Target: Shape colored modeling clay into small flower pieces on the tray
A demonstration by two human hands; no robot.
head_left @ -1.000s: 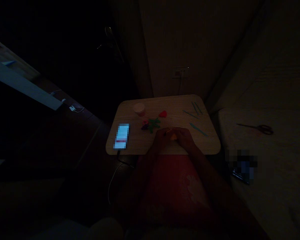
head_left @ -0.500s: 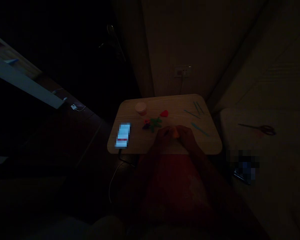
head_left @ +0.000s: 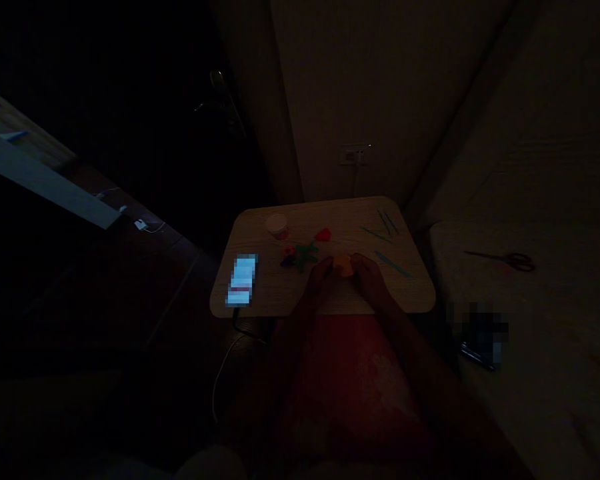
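Observation:
The room is very dark. Over a small wooden table point(head_left: 280, 293) my left hand point(head_left: 319, 275) and my right hand point(head_left: 369, 277) meet, fingers closed round an orange lump of clay point(head_left: 343, 265) held between them. Just beyond the hands lie a green clay shape point(head_left: 306, 252), a red clay piece point(head_left: 323, 234) and small pink and purple bits point(head_left: 288, 255). Finer finger detail is lost in the dark.
A lit phone point(head_left: 242, 280) lies on the table's left with a cable hanging off the edge. A small pale tub point(head_left: 277, 226) stands at the back, several teal modelling sticks point(head_left: 386, 227) on the right. Scissors point(head_left: 505, 259) rest on the bed to the right.
The orange clay sits higher between my fingertips than before, and more of it shows. The view has shifted slightly; the things on the table have stayed put.

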